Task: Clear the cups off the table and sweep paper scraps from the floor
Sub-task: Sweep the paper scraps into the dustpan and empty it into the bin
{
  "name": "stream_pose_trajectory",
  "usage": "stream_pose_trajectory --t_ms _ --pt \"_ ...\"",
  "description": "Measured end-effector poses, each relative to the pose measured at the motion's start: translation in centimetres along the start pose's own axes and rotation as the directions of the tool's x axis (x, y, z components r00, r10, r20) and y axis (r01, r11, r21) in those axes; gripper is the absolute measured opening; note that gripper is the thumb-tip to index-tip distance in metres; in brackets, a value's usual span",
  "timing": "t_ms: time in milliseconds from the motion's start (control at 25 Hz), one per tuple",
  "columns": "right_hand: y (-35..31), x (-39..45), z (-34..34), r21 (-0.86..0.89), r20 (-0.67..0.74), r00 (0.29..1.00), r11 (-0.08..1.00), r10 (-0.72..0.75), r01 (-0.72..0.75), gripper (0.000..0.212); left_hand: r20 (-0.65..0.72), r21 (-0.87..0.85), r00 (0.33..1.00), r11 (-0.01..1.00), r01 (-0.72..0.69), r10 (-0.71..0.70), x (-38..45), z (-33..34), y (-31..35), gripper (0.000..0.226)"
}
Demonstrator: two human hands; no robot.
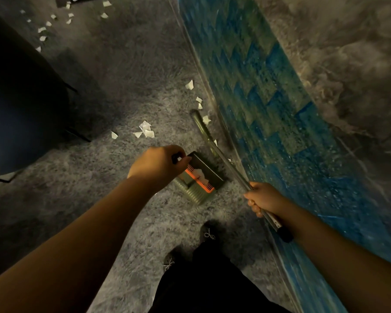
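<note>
My left hand (155, 164) grips the dark handle top of an olive dustpan (201, 177) that stands on the grey carpet; white scraps lie inside it by its orange comb. My right hand (263, 199) grips the metal broom handle (226, 163), which slants down to the broom head (199, 120) on the floor beside the table edge. White paper scraps (145, 129) lie just left of the broom head, more scraps (198, 100) along the table edge, and several scraps (48, 23) at the far upper left. No cups are in view.
A table with a clear cover over a blue patterned top (280, 109) runs along the right. A dark chair (20, 98) with thin black legs stands at the left. My shoes (209, 233) and dark trousers are at the bottom centre on the carpet.
</note>
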State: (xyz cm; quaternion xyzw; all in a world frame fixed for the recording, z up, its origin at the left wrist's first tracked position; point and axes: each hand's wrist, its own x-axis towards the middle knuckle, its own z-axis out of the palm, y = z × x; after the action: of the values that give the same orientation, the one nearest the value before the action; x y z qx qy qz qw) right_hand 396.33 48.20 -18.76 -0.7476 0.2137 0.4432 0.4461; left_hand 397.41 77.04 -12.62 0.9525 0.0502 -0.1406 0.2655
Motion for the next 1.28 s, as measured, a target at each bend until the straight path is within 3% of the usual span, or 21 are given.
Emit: stream_pose_trajectory --t_ms 320,440,680,840,960,1080,1280 --pt "1.2 3.0 -2.5 -0.054 -0.141 0.984 0.991 0.112 -0.121 0.035 -0.001 0.031 0.998 0.998 -0.056 0.056 1.1 2.4 0.9 0.025" --pt "1.3 4.3 -2.1 -0.030 -0.107 0.978 0.982 0.182 -0.186 0.030 -0.023 0.039 0.998 0.998 -0.051 0.052 1.2 2.5 1.0 0.024" --pt "0.6 4.1 -0.7 0.189 0.047 0.978 0.959 0.204 -0.209 0.013 -0.038 0.037 0.995 0.995 -0.088 0.090 1.3 2.6 1.0 0.024" --pt "1.1 2.4 0.1 0.141 0.074 0.984 0.975 0.164 -0.173 0.009 -0.026 0.052 0.996 0.995 -0.087 0.089 1.2 2.4 1.1 0.030" --pt "1.4 1.7 -0.6 0.108 0.013 0.991 0.985 0.133 -0.133 0.011 -0.025 0.051 0.997 0.996 -0.073 0.075 0.9 2.5 1.3 0.030" --pt "1.1 2.5 -1.8 0.127 -0.056 0.990 0.984 0.132 -0.124 0.028 -0.025 0.053 0.998 0.997 -0.063 0.064 0.7 2.5 1.4 0.029" --pt "-1.4 6.3 -2.7 -0.040 -0.127 0.988 0.995 0.087 -0.093 0.028 -0.047 0.032 0.996 0.997 -0.077 0.078 0.8 2.7 1.1 0.034"
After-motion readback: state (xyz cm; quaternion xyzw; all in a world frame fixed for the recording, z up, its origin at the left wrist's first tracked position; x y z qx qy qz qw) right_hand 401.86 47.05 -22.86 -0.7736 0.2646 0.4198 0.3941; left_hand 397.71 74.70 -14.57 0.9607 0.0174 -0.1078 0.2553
